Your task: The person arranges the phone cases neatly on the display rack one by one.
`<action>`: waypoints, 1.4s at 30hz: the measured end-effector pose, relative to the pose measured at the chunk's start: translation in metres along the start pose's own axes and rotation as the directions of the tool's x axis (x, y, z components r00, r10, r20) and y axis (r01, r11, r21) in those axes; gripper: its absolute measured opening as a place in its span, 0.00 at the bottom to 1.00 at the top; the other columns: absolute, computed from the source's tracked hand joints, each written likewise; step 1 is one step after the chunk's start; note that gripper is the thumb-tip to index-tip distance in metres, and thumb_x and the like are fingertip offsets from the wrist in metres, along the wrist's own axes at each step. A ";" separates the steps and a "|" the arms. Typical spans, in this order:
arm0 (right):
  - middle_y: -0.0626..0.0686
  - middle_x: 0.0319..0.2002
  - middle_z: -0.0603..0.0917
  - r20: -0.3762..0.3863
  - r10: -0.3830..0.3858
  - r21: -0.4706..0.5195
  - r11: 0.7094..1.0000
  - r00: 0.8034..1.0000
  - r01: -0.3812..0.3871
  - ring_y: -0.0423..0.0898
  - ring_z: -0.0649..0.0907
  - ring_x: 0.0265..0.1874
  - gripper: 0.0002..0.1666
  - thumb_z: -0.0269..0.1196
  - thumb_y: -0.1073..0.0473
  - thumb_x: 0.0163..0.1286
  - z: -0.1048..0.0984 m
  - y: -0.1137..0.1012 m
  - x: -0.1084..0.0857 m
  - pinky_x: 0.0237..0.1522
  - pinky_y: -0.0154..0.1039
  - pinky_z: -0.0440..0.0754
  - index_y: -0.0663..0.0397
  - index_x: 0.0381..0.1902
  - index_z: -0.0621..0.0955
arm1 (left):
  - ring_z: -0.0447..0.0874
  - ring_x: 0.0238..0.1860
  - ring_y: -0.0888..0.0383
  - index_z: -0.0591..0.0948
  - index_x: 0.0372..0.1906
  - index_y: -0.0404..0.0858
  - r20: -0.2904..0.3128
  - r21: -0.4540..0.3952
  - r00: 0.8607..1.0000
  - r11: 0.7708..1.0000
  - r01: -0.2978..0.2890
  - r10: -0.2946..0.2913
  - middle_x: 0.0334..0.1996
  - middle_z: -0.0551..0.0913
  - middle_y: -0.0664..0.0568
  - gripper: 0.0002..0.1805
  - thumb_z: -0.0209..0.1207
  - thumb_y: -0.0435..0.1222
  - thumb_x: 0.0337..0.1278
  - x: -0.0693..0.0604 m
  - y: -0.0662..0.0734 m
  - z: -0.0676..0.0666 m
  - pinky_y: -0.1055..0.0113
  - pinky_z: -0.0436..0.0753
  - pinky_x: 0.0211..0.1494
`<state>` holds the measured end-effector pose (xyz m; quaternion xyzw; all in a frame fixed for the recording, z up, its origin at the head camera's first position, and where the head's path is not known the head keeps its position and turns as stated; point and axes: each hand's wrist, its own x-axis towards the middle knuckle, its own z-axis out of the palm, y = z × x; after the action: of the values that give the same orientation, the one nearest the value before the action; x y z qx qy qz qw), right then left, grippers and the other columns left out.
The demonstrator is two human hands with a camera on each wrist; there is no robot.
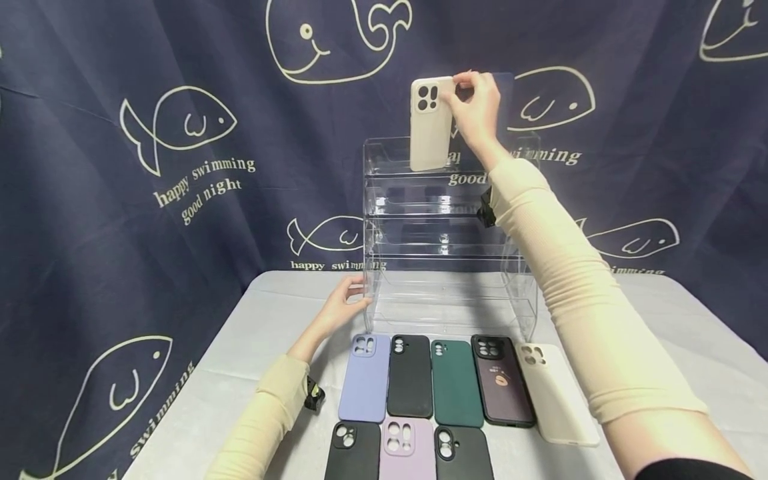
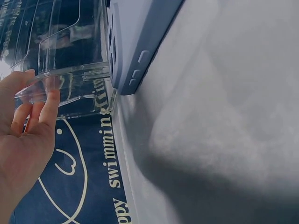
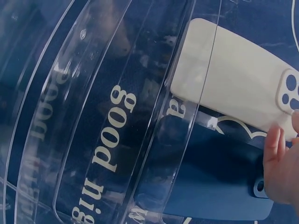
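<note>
Near the far edge of the table (image 1: 270,300), the left hand (image 1: 343,308) grips the side of a clear plastic tiered rack (image 1: 444,255), at whose top the right hand (image 1: 480,110) pinches a cream rectangular phone case (image 1: 429,137).

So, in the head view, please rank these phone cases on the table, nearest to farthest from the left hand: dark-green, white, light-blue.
1. Light-blue phone case: back row's left end.
2. Dark-green phone case: middle.
3. White phone case: right end.

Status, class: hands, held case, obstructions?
Right hand pinching cream rectangular phone case at top of clear plastic tiered rack. Left hand gripping its side. No obstruction visible.
</note>
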<state>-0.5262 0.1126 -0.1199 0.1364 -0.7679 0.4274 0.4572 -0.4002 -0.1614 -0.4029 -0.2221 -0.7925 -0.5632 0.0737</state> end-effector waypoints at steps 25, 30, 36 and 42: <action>0.37 0.10 0.73 0.153 0.304 -0.011 0.952 0.940 -0.305 0.30 0.73 0.04 0.19 0.60 0.48 0.66 -0.009 0.001 0.001 0.14 0.25 0.79 0.60 0.39 0.84 | 0.70 0.62 0.41 0.68 0.59 0.32 0.006 -0.002 0.994 0.994 0.113 -0.113 0.61 0.67 0.40 0.24 0.59 0.28 0.56 0.002 0.005 0.007 0.57 0.78 0.61; 0.31 0.13 0.68 0.064 0.241 -0.134 0.964 0.968 -0.231 0.26 0.68 0.06 0.09 0.63 0.51 0.61 -0.012 0.001 -0.004 0.24 0.21 0.70 0.45 0.26 0.76 | 0.70 0.62 0.39 0.67 0.60 0.31 0.009 -0.005 0.995 0.995 0.099 -0.099 0.62 0.67 0.39 0.25 0.59 0.28 0.57 0.002 0.005 0.008 0.56 0.78 0.61; 0.31 0.12 0.69 0.095 0.214 -0.140 0.970 0.972 -0.200 0.26 0.69 0.07 0.06 0.63 0.54 0.61 -0.014 0.000 -0.012 0.20 0.21 0.70 0.49 0.29 0.78 | 0.70 0.62 0.39 0.67 0.60 0.31 -0.002 0.024 0.995 0.994 0.103 -0.103 0.62 0.68 0.38 0.26 0.59 0.30 0.57 0.001 0.005 0.006 0.53 0.76 0.62; 0.33 0.12 0.70 0.142 0.177 -0.107 0.981 0.974 -0.163 0.25 0.69 0.05 0.12 0.61 0.56 0.62 -0.014 0.001 -0.021 0.12 0.20 0.72 0.58 0.38 0.82 | 0.70 0.62 0.40 0.67 0.60 0.33 -0.009 0.032 0.992 0.992 0.125 -0.125 0.62 0.68 0.40 0.26 0.60 0.31 0.57 -0.001 0.004 0.003 0.52 0.76 0.63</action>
<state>-0.5073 0.1206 -0.1349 0.0803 -0.8286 0.4164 0.3654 -0.3977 -0.1578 -0.4009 -0.1688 -0.8137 -0.5545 0.0448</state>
